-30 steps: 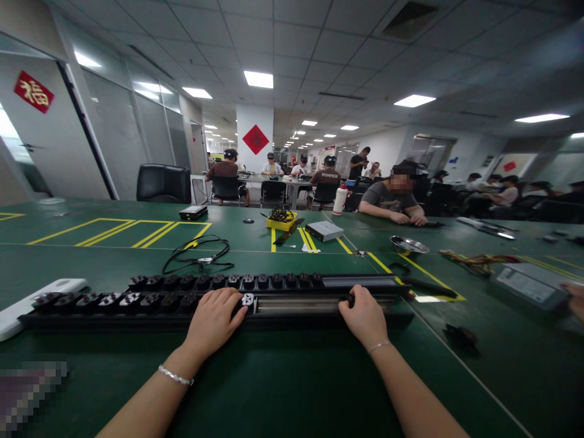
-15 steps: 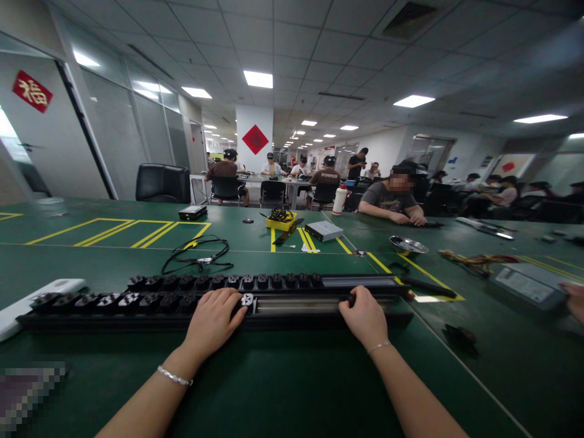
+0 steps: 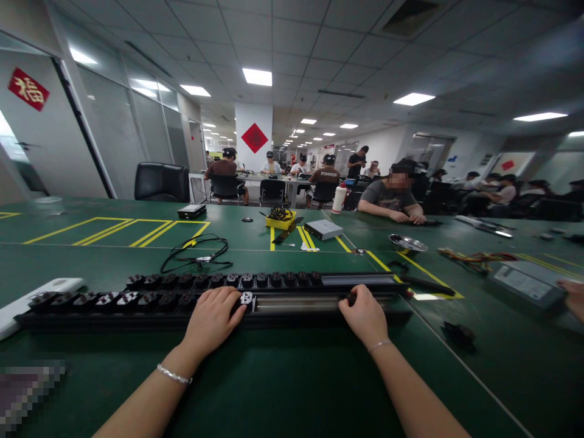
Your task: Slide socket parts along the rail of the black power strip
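A long black power track (image 3: 296, 320) lies across the table in front of me, with a row of black socket modules (image 3: 86, 300) in its left part and a bare metallic channel to the right. My left hand (image 3: 216, 313) is closed over the right end of that row, its thumb beside the last, shinier socket module (image 3: 247, 300). At the channel's right part, my right hand (image 3: 362, 310) pinches a small black piece (image 3: 351, 298), mostly hidden by the fingers. Directly behind runs a second track (image 3: 360, 281) with its own row of modules.
A white power strip (image 3: 45, 298) lies at the left. Behind the tracks are a coiled black cable (image 3: 201, 255), a yellow tray (image 3: 279, 220), a grey box (image 3: 323, 229) and a metal bowl (image 3: 407, 243). Rightward sit a power supply (image 3: 529, 283) and a black part (image 3: 458, 336). A person (image 3: 392, 198) leans on the table opposite.
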Motion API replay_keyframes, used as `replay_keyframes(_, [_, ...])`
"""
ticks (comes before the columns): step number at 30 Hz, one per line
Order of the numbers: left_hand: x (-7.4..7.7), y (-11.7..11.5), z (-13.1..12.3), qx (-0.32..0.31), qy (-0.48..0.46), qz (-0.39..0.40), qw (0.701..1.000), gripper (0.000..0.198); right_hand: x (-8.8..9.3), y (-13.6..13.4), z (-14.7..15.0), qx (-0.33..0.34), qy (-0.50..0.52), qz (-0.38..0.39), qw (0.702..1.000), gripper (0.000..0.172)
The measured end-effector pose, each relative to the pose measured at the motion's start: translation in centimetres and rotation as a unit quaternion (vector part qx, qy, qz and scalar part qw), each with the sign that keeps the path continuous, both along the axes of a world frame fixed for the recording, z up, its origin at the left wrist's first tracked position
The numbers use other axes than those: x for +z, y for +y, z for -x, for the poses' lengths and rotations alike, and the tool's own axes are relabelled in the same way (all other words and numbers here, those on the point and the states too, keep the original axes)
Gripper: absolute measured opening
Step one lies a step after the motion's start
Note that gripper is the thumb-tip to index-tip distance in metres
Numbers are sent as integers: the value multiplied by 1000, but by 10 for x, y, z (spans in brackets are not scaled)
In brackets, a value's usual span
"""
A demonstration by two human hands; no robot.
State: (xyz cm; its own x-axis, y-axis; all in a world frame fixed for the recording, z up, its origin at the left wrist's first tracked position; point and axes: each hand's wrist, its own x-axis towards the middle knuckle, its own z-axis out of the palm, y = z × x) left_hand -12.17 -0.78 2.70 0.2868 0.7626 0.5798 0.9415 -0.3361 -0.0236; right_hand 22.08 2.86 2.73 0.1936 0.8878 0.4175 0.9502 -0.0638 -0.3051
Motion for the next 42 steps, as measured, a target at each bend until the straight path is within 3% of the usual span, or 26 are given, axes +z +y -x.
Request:
replay_keyframes(15, [0, 0, 0, -3, 2, -9, 1000, 28, 10, -2, 3, -39, -8, 47, 998, 13])
replay_keyframes(42, [-1, 1, 1, -3, -4, -10, 1000, 27, 12, 0, -1, -33, 4, 56, 998, 12])
